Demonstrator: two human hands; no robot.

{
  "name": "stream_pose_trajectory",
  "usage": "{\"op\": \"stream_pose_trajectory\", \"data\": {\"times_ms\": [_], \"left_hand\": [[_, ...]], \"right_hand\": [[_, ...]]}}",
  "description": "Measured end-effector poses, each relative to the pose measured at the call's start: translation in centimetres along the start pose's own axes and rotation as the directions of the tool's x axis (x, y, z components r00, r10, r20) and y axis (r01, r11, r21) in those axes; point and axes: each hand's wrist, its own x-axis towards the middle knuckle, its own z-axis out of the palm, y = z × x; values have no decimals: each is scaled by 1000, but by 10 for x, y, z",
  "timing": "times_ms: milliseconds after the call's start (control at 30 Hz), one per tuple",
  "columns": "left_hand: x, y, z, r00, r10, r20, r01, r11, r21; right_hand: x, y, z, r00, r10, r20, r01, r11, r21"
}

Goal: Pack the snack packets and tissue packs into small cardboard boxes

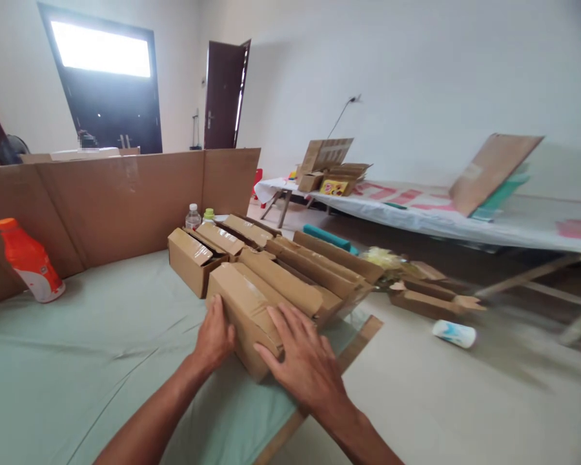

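A long brown cardboard box point(246, 303) lies at the near right edge of the green-covered table, between my two hands. My left hand point(215, 337) presses against its left side, with the thumb towards me. Over its near right end, my right hand point(305, 355) curls its fingers across the top, thumb at the corner. Right behind it stand several more cardboard boxes point(319, 274) close together, some with raised flaps. Another closed box point(191, 261) with shiny tape is at the group's left end.
An orange bottle point(31, 261) stands on the left of the table cloth point(116, 361). A tall cardboard panel point(121, 206) runs along the back, near a clear bottle point(192, 217). On the floor lie an open box point(428, 297) and a white roll point(454, 334).
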Motion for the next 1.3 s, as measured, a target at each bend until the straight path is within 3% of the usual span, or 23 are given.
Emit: {"op": "stream_pose_trajectory", "data": {"times_ms": [100,167,267,367,500,567,633,733,800,900,1000,1067,1133,1300], "left_hand": [[-40,-7,9,987,42,156,-54,996,73],[-71,-12,4,970,51,239,-83,989,125],[-122,-19,-20,951,31,307,-94,977,191],[-181,-22,-51,952,-46,302,-34,967,253],[-257,-7,-69,956,-141,258,53,947,318],[-287,6,-66,954,-154,256,62,940,336],[-309,18,-63,954,-150,259,53,936,348],[-323,22,-71,956,-92,278,-9,940,340],[-314,13,-88,965,-73,253,-20,938,347],[-279,-13,-123,985,-150,85,100,899,427],[-251,-47,-154,962,-252,-108,271,812,517],[-252,-63,-166,924,-324,-204,382,738,556],[-270,-69,-169,887,-376,-267,459,672,580],[-336,-48,-152,835,-439,-332,544,569,617]], "right_hand": [[12,-7,11,1000,20,-8,-20,998,67],[9,-7,10,999,21,-34,-16,989,144],[-16,-4,1,992,29,-123,7,960,280],[-62,2,-4,985,31,-171,30,940,339],[-121,-9,5,993,-108,-57,121,928,352],[-132,-28,12,982,-188,23,166,914,371],[-126,-54,17,961,-260,93,202,892,404],[-91,-103,18,892,-404,202,274,839,470],[-60,-138,21,808,-490,328,293,817,497],[-27,-188,35,688,-533,492,279,820,499],[-25,-221,50,650,-560,514,291,808,512],[-36,-227,53,639,-570,516,300,803,515],[-52,-221,49,625,-585,517,312,794,522],[-82,-189,29,570,-668,479,372,729,575]]}}
